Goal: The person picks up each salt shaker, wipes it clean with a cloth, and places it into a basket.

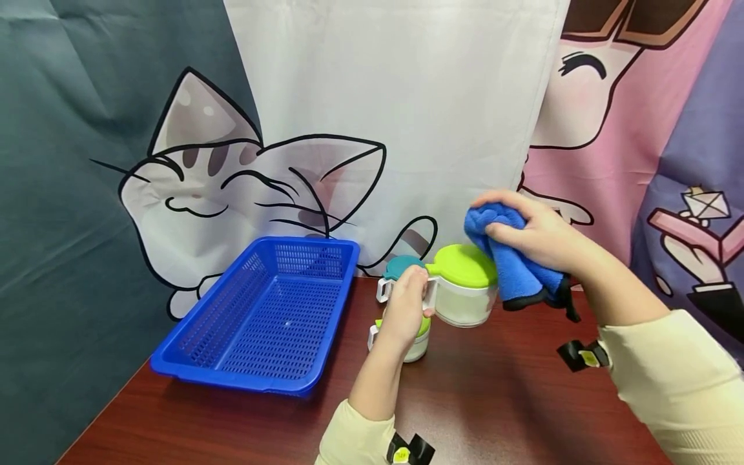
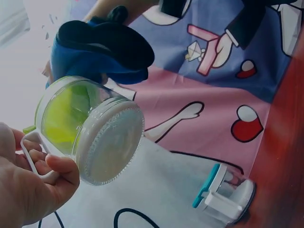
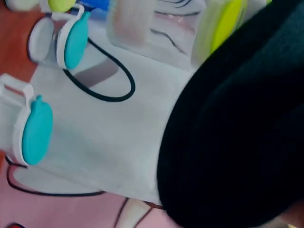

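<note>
My left hand (image 1: pixel 407 300) grips the white handle of a clear seasoning jar (image 1: pixel 465 300) with a lime-green lid, lifted off the table. In the left wrist view the jar (image 2: pixel 111 137) is tipped, its ribbed base toward the camera and white material at the bottom. A folded blue cloth (image 1: pixel 502 236) with black edging is gripped in my right hand (image 1: pixel 543 232), right at the jar's lid and far side. The cloth (image 3: pixel 237 128) shows dark and fills much of the right wrist view.
Behind the left hand stand a teal-lidded jar (image 1: pixel 401 266) and a smaller green-lidded jar (image 1: pixel 417 349). Two teal-lidded jars, one nearer (image 3: pixel 38 130) and one farther (image 3: pixel 76 42), show in the right wrist view. A blue plastic basket (image 1: pixel 232 381) sits left, before a printed curtain (image 1: pixel 407 97).
</note>
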Demonstrator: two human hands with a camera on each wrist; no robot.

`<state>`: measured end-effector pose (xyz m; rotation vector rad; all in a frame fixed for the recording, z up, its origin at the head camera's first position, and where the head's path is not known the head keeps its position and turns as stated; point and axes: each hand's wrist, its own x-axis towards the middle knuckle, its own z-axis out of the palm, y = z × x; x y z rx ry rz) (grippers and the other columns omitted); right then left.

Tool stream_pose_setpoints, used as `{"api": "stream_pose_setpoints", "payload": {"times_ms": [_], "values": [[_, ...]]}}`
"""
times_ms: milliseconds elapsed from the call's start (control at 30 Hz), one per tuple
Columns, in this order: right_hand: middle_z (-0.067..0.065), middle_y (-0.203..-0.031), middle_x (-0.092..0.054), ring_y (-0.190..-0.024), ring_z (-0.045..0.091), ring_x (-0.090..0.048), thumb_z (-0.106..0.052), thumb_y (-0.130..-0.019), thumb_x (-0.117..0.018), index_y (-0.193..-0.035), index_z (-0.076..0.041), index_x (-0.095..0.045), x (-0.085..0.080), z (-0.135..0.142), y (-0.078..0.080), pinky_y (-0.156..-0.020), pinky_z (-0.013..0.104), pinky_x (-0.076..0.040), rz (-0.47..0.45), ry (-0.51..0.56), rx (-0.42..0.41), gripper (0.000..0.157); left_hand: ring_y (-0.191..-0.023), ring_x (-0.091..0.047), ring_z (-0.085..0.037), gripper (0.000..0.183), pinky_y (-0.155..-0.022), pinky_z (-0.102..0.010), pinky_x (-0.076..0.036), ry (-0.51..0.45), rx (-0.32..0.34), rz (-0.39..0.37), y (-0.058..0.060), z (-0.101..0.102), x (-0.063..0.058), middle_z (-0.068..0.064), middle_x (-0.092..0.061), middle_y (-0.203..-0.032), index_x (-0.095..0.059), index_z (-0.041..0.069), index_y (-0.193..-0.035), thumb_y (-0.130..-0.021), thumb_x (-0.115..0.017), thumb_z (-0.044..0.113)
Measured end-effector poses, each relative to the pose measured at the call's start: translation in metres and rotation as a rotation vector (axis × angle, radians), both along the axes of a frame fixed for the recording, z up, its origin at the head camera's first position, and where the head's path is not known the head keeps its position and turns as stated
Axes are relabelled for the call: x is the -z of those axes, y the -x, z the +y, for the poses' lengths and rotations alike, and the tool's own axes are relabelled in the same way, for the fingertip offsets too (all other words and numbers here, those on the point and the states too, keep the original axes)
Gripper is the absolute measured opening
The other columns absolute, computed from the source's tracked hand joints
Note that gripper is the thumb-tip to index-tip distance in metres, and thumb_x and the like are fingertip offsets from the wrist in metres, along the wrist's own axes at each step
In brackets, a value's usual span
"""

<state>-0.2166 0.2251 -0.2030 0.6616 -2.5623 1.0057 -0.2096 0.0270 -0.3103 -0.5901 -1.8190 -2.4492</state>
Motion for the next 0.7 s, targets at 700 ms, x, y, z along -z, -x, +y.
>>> {"api": "stream_pose_setpoints", "payload": {"times_ms": [700], "values": [[0.004, -0.114, -0.054, -0.095, 0.024, -0.053, -0.022, -0.085, -0.059, -0.116, -0.024, -0.059, 0.008, -0.012, 0.000, -0.081, 0.042, -0.042, 0.041, -0.311, 0.026, 0.031, -0.061, -0.043, -0.013, 0.022, -0.054, -0.022, -0.039, 0.207, -0.111, 0.031, -0.010, 0.009, 0.003, -0.003, -0.046, -0.073, -0.051, 0.000, -0.086, -0.095, -0.042, 0.018]]}}
